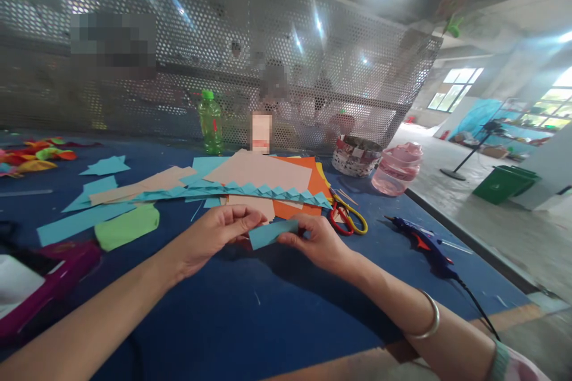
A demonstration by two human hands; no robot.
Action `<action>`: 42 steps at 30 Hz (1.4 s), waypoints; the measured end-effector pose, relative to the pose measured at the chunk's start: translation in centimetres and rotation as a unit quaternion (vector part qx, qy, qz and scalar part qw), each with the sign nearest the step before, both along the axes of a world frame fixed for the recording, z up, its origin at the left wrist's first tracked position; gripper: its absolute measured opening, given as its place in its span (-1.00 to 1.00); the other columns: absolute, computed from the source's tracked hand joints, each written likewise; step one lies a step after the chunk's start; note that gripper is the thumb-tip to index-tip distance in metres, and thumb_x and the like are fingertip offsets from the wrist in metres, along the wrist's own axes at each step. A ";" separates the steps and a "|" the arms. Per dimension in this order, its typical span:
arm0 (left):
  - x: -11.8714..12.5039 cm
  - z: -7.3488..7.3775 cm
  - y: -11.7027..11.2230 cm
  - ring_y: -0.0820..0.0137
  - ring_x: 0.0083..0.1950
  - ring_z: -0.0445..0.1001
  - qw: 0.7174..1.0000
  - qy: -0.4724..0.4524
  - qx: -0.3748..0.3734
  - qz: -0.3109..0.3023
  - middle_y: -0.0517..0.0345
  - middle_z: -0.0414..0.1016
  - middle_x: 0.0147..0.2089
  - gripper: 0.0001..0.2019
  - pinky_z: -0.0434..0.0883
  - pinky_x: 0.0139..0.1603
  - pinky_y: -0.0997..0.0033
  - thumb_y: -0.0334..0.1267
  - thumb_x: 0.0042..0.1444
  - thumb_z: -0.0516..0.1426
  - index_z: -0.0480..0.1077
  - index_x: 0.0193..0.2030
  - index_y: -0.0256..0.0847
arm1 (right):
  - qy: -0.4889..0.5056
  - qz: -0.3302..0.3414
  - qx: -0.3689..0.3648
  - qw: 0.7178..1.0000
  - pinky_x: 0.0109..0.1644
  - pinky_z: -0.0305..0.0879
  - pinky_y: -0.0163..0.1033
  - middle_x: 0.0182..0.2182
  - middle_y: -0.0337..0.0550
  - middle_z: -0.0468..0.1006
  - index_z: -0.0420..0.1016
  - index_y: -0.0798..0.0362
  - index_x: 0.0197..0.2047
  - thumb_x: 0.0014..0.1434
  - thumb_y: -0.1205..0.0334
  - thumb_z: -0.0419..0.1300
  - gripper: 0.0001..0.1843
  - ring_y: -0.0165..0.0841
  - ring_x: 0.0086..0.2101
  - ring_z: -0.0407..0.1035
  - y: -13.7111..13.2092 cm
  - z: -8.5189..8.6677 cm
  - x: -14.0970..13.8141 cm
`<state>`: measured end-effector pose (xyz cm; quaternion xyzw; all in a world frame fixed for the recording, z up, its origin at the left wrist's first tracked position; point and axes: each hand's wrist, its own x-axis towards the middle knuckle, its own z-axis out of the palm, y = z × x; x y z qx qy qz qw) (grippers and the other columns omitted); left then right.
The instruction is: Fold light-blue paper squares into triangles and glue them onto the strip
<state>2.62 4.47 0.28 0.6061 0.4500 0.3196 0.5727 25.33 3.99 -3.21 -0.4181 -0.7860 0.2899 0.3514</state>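
A short folded strip of blue paper (271,234) is held above the blue tabletop, slightly tilted. My right hand (319,243) pinches its right end between thumb and fingers. At the strip's left end, my left hand (235,223) is closed with its fingertips on the paper; part of the contact is hidden. Just beyond both hands lies a long zigzag-folded blue paper chain (263,190), stretched across stacked sheets. Pale peach paper (263,169) and orange paper (318,181) are under and behind it. Scissors (351,217) with red and yellow handles rest near my right hand.
A blue glue gun (424,244) with a cord lies at right. Behind stand a green bottle (211,125), a patterned round container (355,156) and a pink jug (397,169). Green paper (127,227) and a purple object (49,292) are at left. A perforated metal screen (179,83) borders the table.
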 end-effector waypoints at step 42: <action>-0.4 0.0 -0.3 0.36 -0.17 0.54 0.981 -0.059 -0.156 -0.103 0.16 0.50 -0.24 -0.65 0.45 -0.24 0.47 0.00 0.08 0.33 0.52 -0.13 -0.20 | 0.010 0.056 0.260 0.964 0.02 0.44 -0.15 -0.02 -0.03 0.44 0.48 -0.06 0.14 0.32 0.33 0.18 -0.66 -0.28 -0.04 0.40 -0.8 0.9 0.0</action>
